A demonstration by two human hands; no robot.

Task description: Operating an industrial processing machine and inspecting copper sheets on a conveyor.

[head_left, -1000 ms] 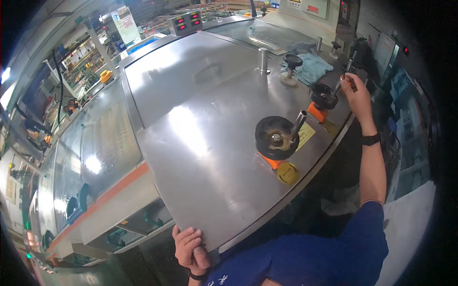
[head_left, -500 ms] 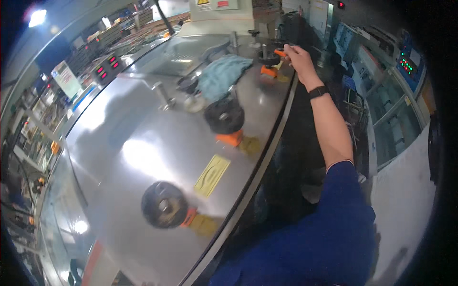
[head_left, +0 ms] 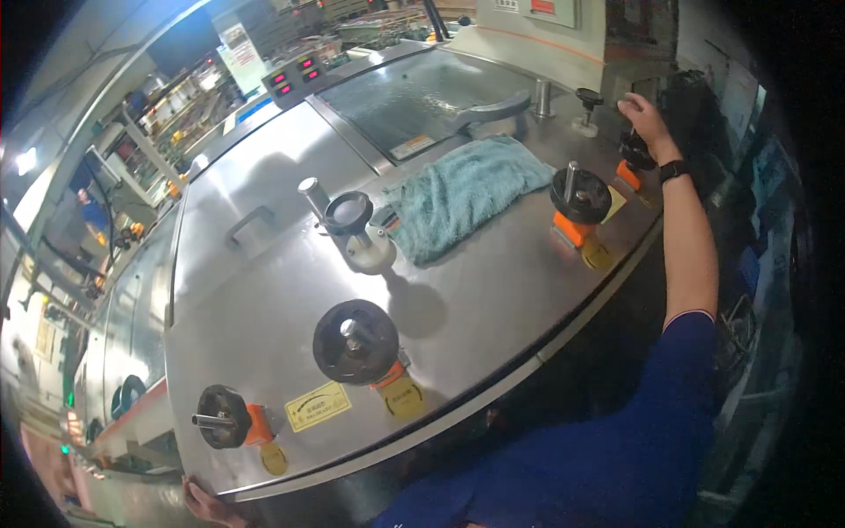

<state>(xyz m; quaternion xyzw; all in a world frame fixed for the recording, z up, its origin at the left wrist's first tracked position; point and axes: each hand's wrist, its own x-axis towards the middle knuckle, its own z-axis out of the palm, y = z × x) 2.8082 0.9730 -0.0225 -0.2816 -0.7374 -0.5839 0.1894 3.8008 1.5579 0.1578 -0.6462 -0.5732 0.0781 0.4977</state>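
Observation:
At the far right corner of a steel machine top [head_left: 475,326], my right hand [head_left: 650,125] is closed at the farthest black handwheel [head_left: 635,151]; its fingers hide the wheel's handle. My left hand [head_left: 211,505] holds the near left corner of the top, partly hidden below the edge. Along the front edge between the hands are three more black handwheels: a far one [head_left: 581,195], a middle one [head_left: 356,341] and a near left one [head_left: 223,417]. Each has an orange position indicator beside it. A folded teal cloth [head_left: 475,195] lies behind the middle.
A small knobbed post [head_left: 352,231] rises beside the cloth, and another knob [head_left: 588,110] stands near my right hand. Behind the cloth is a glass window [head_left: 422,92] with a grey handle [head_left: 493,112]. Red digital displays [head_left: 294,77] sit at the back left.
My view has swung, bringing the near left handwheel and my left hand into sight at the machine's corner. My right hand is still at the farthest handwheel, its wrist turned differently.

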